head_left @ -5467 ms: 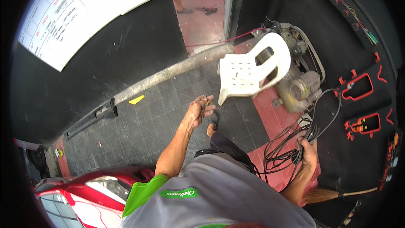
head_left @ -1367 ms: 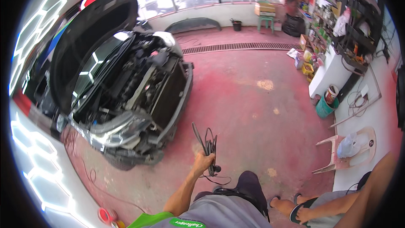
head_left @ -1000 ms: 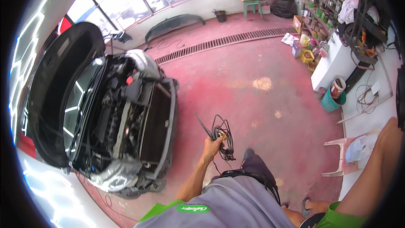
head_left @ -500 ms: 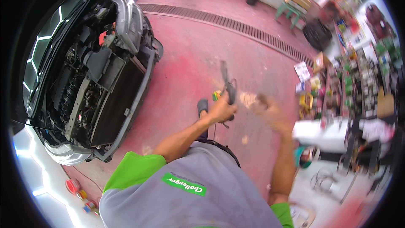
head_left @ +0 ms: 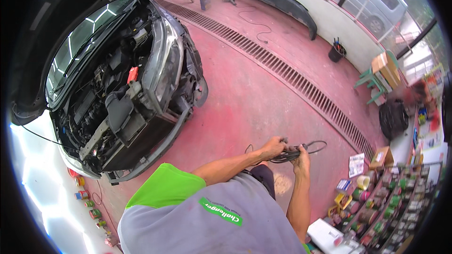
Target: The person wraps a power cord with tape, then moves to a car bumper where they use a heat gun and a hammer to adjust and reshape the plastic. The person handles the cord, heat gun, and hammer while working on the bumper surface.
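Observation:
Both my hands are together in front of my body, low over the red floor, on a bundle of dark cable (head_left: 286, 155). The cable lies in several loose turns, and one loop sticks out to the right. My left hand (head_left: 274, 148) is closed on the left end of the bundle. My right hand (head_left: 302, 161) grips the right end, thumb on top. A thin length of cable hangs near my left wrist. Whether a tool sits inside the coil I cannot make out.
On the left stands a car (head_left: 127, 89), hood raised, front bumper off. A floor grate (head_left: 282, 68) crosses beyond me. A dark bumper (head_left: 278, 7) leans at the far wall. Racks of cans (head_left: 381, 202) stand at right, near a green stool (head_left: 369, 84) and black bag (head_left: 393, 119).
My right hand, blurred and apart before, has come in to my left and now grips the bundle too. The cable now shows as gathered loops. My view has swung, showing more of the far wall.

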Motion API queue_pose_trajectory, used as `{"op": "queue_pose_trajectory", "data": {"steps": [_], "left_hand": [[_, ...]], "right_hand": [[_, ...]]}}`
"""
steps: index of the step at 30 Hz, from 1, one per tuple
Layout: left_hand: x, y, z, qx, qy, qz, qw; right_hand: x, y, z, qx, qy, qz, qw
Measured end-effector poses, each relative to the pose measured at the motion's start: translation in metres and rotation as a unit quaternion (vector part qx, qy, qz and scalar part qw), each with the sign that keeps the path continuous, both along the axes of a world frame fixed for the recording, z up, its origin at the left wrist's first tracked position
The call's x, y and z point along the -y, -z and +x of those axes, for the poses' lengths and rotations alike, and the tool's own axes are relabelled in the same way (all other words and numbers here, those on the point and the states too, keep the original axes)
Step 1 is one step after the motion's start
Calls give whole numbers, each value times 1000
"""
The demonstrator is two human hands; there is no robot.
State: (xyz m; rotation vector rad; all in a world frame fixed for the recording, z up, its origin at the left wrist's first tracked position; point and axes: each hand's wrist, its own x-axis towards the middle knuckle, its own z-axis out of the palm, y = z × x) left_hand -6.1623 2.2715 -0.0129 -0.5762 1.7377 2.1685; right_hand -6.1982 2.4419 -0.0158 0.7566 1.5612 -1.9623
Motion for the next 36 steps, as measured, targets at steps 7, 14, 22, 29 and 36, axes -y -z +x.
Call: {"op": "queue_pose_trajectory", "data": {"steps": [7, 14, 22, 29, 36], "left_hand": [[114, 32, -167, 93, -126, 33, 987], [248, 43, -312, 87, -286, 122, 946], [465, 22, -419, 0, -417, 147, 897], [636, 31, -525, 35, -401, 54, 914], [741, 45, -630, 131, -381, 39, 914]], "right_hand": [[-78, 30, -169, 5, 145, -40, 989], [-127, 13, -320, -25, 202, 25, 979], [-121, 23, -464, -62, 312, 110, 942], [-56, 21, -541, -84, 331, 237, 910], [82, 32, -592, 43, 240, 332, 911]]}}
